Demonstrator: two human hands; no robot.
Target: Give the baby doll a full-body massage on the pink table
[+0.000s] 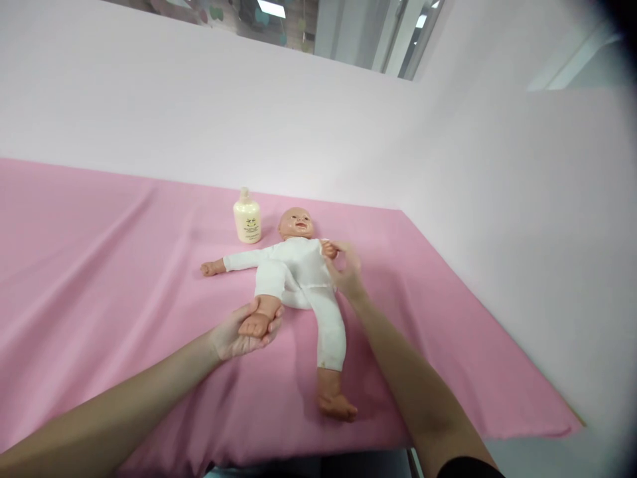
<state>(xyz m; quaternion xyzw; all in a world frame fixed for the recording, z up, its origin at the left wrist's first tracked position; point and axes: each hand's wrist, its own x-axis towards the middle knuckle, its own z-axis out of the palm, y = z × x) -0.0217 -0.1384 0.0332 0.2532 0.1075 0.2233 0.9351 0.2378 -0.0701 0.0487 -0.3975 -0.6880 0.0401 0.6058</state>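
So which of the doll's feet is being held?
The foot on the picture's left: the person's left hand cups it from beneath. The other foot, nearer the front edge of the pink cloth, has no hand on it.

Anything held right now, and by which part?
Doll, held by one foot in the left grip, cupped from below. The right grip is at the doll's hand, too blurred to confirm a hold.

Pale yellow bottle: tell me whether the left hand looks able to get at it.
Likely yes, after letting go: the left hand holds the doll's foot; the doll's outstretched arm, before the bottle, looks low enough to reach over.
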